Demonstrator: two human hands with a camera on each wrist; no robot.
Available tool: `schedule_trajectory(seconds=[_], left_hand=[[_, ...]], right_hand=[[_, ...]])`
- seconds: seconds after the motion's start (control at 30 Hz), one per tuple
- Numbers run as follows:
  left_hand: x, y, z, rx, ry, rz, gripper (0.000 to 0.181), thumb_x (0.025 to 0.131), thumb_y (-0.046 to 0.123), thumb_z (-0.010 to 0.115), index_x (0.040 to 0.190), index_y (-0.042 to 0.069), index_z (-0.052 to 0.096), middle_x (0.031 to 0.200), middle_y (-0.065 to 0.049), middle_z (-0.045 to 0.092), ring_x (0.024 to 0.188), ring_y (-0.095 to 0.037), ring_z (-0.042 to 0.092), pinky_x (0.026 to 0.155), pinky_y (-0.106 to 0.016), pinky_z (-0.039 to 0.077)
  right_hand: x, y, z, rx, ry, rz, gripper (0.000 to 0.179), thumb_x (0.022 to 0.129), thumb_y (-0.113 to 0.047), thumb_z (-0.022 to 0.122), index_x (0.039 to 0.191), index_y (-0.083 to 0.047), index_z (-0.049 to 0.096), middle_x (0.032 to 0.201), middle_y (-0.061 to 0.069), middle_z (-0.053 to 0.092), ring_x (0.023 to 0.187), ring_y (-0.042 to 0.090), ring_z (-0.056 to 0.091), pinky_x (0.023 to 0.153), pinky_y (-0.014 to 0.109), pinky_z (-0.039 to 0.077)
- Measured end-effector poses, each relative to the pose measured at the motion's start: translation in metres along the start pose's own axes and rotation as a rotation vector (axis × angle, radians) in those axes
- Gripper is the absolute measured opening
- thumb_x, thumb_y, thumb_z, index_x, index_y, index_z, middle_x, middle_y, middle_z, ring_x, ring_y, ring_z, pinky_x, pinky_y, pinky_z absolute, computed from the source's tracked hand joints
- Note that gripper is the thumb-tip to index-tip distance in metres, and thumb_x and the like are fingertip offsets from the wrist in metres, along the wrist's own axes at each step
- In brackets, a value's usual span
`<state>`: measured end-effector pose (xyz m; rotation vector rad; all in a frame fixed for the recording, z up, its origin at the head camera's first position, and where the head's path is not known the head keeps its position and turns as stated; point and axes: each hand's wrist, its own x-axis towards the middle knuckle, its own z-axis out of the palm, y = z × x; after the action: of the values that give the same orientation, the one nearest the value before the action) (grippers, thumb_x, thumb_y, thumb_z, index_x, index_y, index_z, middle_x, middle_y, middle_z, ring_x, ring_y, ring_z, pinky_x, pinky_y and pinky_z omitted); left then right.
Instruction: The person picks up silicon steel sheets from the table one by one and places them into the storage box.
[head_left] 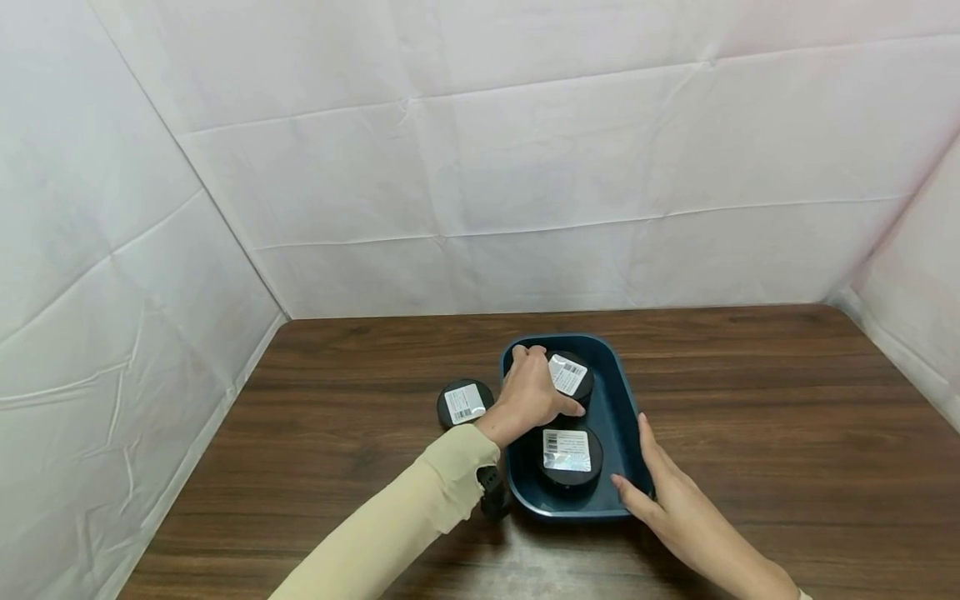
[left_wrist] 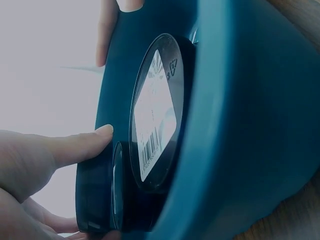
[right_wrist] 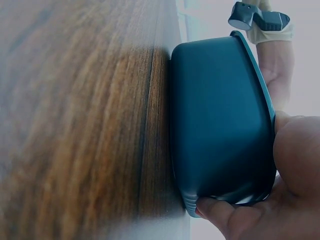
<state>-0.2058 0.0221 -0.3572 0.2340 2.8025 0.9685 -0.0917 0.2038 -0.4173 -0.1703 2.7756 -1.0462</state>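
A dark blue rectangular tray (head_left: 624, 433) sits on the table. Inside it, toward the far end, is a black round container (head_left: 585, 392) with a white barcode label; my left hand (head_left: 534, 387) reaches over and grips it between thumb and fingers. Its near side is partly hidden by that hand. Closer to me in the tray lies a second labelled black round container (head_left: 592, 454), large in the left wrist view. My right hand (head_left: 678, 500) holds the tray's right side, thumb at the rim and fingers along the outer wall.
Left of the tray, a third black round container (head_left: 465, 402) with a label stands on the brown wooden table (head_left: 360, 450), partly covered by my left wrist. A black wrist camera (head_left: 492, 493) hangs under the left sleeve. White sheeting (head_left: 525, 183) encloses the back and sides.
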Motion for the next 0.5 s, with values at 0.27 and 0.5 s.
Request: schedule_trajectory(seconds=[0.27, 0.5], left_hand=[[0.0017, -0.0021, 0.0021, -0.008, 0.016, 0.044, 0.092, 0.076, 0.027, 0.090, 0.147, -0.004, 0.042, 0.144, -0.025, 0.043, 0.104, -0.031, 0.062, 0.094, -0.040, 0.057], [0.0024, -0.0008, 0.0052, -0.012, 0.026, 0.057, 0.090, 0.075, 0.026, 0.091, 0.146, -0.005, 0.043, 0.142, -0.024, 0.044, 0.108, -0.030, 0.059, 0.096, -0.040, 0.056]], right_hand=[[-0.0001, -0.0006, -0.0004, -0.005, 0.012, -0.010, 0.092, 0.104, -0.042, 0.053, 0.160, -0.002, -0.008, 0.161, 0.037, 0.012, 0.144, 0.054, 0.030, 0.108, 0.071, 0.037], [0.0000, -0.0004, -0.0004, 0.002, 0.002, -0.003, 0.093, 0.104, -0.043, 0.052, 0.160, -0.003, -0.010, 0.161, 0.037, 0.011, 0.144, 0.055, 0.028, 0.109, 0.071, 0.036]])
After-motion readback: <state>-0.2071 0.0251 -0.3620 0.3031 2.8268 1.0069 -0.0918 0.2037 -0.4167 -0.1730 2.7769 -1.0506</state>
